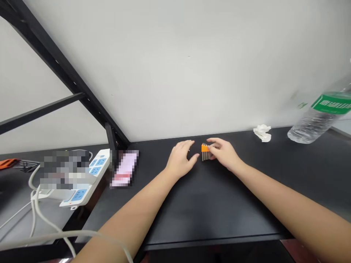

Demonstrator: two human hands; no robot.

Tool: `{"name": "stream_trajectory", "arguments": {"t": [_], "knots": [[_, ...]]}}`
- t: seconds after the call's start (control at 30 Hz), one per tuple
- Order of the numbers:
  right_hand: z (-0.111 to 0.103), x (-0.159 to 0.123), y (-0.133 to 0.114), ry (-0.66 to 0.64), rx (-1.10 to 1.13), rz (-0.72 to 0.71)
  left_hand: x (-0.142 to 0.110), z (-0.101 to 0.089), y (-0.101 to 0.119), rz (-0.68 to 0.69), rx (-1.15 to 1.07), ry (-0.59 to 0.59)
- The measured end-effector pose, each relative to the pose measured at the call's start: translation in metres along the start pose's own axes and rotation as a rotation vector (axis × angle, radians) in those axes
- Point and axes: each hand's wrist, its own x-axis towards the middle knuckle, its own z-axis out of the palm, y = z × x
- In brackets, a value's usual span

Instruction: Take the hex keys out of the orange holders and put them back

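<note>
Near the back of the black table point(205, 204), an orange holder point(204, 148) carries several thin metal rods and looks like a hex key set. The rods point down toward the table. My right hand point(223, 153) grips the set from its right side, thumb and fingers closed around it. Across a small gap to the left is my left hand point(181, 159), thumb and fingers apart and curved toward the set without touching it. A tiny pale spot shows beside the left fingers, too small to make out.
A crumpled tissue point(262, 133) and a large water bottle with a green label point(331, 104) are at the right. Leftward are a pinkish blurred item point(125, 168), a black metal frame point(94, 104), a white power strip point(95, 179) and loose cables point(49, 221). A white wall point(186, 73) stands behind.
</note>
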Motion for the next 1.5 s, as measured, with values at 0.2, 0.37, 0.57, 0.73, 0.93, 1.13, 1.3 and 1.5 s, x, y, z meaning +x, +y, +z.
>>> {"name": "stream_trajectory", "arguments": {"t": [0.2,0.37,0.57,0.73,0.93,1.13,1.3,1.5], "knots": [[-0.036,0.021,0.01,0.11,-0.252,0.027,0.01,-0.009,-0.02,-0.329,0.367,-0.123],[-0.045,0.025,0.009,0.168,-0.734,-0.312,0.01,-0.006,-0.022,-0.335,0.339,-0.189],[-0.031,0.019,0.01,-0.067,-1.195,-0.493,0.009,0.0,-0.023,-0.276,0.108,-0.195],[-0.032,0.018,0.017,-0.206,-1.186,-0.541,0.003,0.004,-0.025,-0.182,-0.044,-0.195],[-0.027,0.008,0.007,-0.093,-1.084,-0.674,0.0,0.007,-0.022,-0.095,-0.128,-0.215],[0.001,-0.014,-0.007,-0.476,-0.808,-0.714,0.003,0.007,-0.021,-0.087,-0.342,-0.235],[0.003,-0.003,0.002,-0.505,-0.691,-0.635,0.005,-0.005,-0.017,-0.103,-0.436,-0.332],[0.0,0.003,0.007,-0.5,-0.702,-0.602,0.003,-0.007,-0.011,-0.066,-0.396,-0.386]]}}
